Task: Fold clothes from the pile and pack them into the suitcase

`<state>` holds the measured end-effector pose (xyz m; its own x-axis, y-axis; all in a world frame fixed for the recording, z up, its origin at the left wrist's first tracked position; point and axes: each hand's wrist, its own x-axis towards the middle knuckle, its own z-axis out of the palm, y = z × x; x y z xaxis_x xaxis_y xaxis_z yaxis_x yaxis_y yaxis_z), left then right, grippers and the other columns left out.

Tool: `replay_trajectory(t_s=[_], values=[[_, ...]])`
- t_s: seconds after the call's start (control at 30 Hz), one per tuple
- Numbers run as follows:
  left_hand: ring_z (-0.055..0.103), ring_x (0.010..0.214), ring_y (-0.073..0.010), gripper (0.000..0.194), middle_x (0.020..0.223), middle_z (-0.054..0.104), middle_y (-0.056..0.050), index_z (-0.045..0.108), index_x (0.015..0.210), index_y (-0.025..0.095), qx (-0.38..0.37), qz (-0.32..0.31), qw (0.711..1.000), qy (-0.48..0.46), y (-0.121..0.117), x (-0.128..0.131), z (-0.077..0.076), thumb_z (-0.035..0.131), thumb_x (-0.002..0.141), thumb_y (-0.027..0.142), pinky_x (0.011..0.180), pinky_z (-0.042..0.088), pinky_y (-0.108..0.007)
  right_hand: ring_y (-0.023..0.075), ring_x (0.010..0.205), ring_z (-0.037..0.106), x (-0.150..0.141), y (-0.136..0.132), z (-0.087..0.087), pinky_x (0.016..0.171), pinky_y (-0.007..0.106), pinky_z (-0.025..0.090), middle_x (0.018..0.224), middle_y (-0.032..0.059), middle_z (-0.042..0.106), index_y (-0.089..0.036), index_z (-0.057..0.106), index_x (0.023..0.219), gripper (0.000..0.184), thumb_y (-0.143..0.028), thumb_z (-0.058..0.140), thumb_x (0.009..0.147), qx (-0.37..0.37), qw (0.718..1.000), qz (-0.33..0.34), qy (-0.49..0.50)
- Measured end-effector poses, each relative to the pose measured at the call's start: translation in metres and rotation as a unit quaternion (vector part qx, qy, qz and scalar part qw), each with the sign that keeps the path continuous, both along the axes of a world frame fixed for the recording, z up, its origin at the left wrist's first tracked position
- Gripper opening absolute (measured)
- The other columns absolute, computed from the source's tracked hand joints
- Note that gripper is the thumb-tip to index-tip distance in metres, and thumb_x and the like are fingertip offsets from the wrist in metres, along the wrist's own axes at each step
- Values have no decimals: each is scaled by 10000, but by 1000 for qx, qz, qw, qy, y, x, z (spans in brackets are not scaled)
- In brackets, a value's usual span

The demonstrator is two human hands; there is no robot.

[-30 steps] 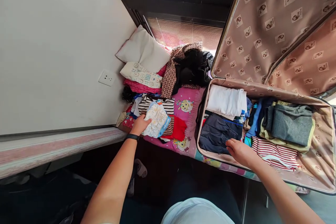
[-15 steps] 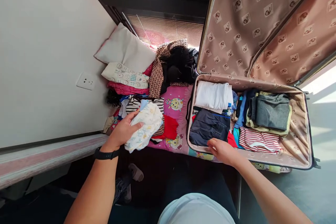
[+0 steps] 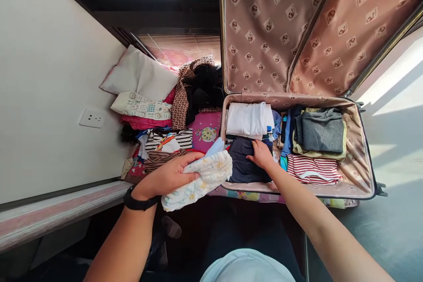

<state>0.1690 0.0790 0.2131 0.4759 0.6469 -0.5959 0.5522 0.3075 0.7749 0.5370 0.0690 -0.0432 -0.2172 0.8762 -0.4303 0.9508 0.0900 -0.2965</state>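
My left hand [image 3: 172, 176] is closed around a soft white printed pack of nappies [image 3: 205, 178], holding it in the air by the near left corner of the open suitcase [image 3: 360, 158]. A black band sits on that wrist. My right hand [image 3: 261, 155] rests inside the suitcase on a folded dark navy garment [image 3: 243, 165], fingers bent against the cloth, just below a folded white garment [image 3: 247, 119]. Beside it lie a red and white striped top [image 3: 310, 168] and a folded grey garment [image 3: 322, 131].
The suitcase lid [image 3: 274, 31] stands upright behind. Left of it, on a pink cartoon bedsheet [image 3: 206, 132], lie striped clothes [image 3: 168, 141], a patterned scarf with black clothing [image 3: 194, 90], a white pillow [image 3: 142, 72] and folded items. A white wall with a socket [image 3: 91, 117] runs along the left.
My left hand lifted the nappy pack off the clothes pile and carried it right towards the suitcase. My right hand moved from the suitcase's near edge onto the navy garment.
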Motion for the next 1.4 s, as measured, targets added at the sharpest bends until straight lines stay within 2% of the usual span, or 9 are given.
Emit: replay_trajectory(t_s=[0.1, 0.27, 0.4, 0.57, 0.73, 0.93, 1.1, 1.2, 1.4], values=[[726, 1202, -303, 590, 1342, 775, -64, 678, 1431, 231, -5, -17, 1000, 16, -11, 7, -4, 719, 894, 472, 1043, 594, -365, 384, 1336, 593, -13, 14, -3, 1090, 445, 446, 1452, 288, 619, -54, 508, 1491, 766, -517, 776, 942, -41, 998, 2, -47], [722, 1208, -299, 588, 1354, 771, -55, 674, 1434, 256, -20, -15, 999, 33, -23, 8, -11, 716, 889, 473, 1052, 586, -364, 350, 1256, 620, -20, 12, 7, 1073, 435, 437, 1329, 224, 698, -140, 682, 1286, 316, -271, 625, 1004, -37, 996, 78, -37], [708, 1227, -326, 591, 1378, 765, -73, 708, 1402, 276, -18, 0, 999, 31, -25, 11, -17, 757, 850, 482, 1064, 578, -386, 361, 1374, 547, -21, -7, 10, 1137, 455, 421, 1591, 253, 547, -128, 657, 1423, 423, -176, 492, 1037, 28, 987, 161, -8], [713, 1227, -313, 609, 1379, 762, -69, 675, 1444, 259, -32, -10, 999, 20, -27, 20, -23, 732, 881, 485, 1075, 577, -381, 338, 1518, 471, -24, -16, 0, 1260, 470, 338, 1703, 233, 456, -99, 476, 1639, 573, -135, 395, 1073, 61, 987, 145, -12], [718, 1228, -297, 606, 1384, 754, -67, 640, 1475, 247, -47, -26, 998, 16, -29, 23, -23, 712, 913, 461, 1078, 576, -369, 341, 1485, 483, -25, -14, -3, 1249, 507, 359, 1624, 217, 550, -146, 573, 1573, 507, -185, 377, 1108, 94, 980, 172, 25], [721, 1201, -290, 575, 1352, 766, -47, 650, 1451, 252, -51, -31, 998, 11, -32, 20, -21, 702, 912, 445, 1033, 587, -343, 292, 1239, 621, -27, -31, 4, 1231, 490, 395, 1283, 171, 735, -167, 721, 1345, 412, -188, 379, 1117, 84, 962, 247, 77], [709, 1200, -276, 525, 1344, 762, -46, 648, 1414, 231, -52, -76, 996, 2, -35, 18, -15, 679, 918, 400, 1048, 562, -329, 300, 1380, 611, -18, -59, -3, 1181, 497, 477, 1546, 202, 614, -173, 738, 1219, 258, -219, 546, 1052, 70, 938, 293, 169], [711, 1174, -266, 482, 1307, 766, -43, 656, 1379, 218, -56, -102, 993, -5, -36, 17, -13, 671, 929, 391, 1041, 553, -320, 325, 1385, 632, -15, -65, -3, 1137, 493, 520, 1615, 244, 548, -139, 679, 1311, 334, -264, 619, 1006, 36, 954, 238, 176], [705, 1166, -255, 502, 1303, 759, -39, 631, 1408, 222, -55, -105, 993, -3, -40, 13, -15, 678, 938, 391, 1022, 542, -303, 357, 1230, 720, -37, -28, 13, 963, 417, 592, 1559, 263, 567, -142, 369, 1673, 933, -571, 745, 935, -59, 996, -53, 33]])
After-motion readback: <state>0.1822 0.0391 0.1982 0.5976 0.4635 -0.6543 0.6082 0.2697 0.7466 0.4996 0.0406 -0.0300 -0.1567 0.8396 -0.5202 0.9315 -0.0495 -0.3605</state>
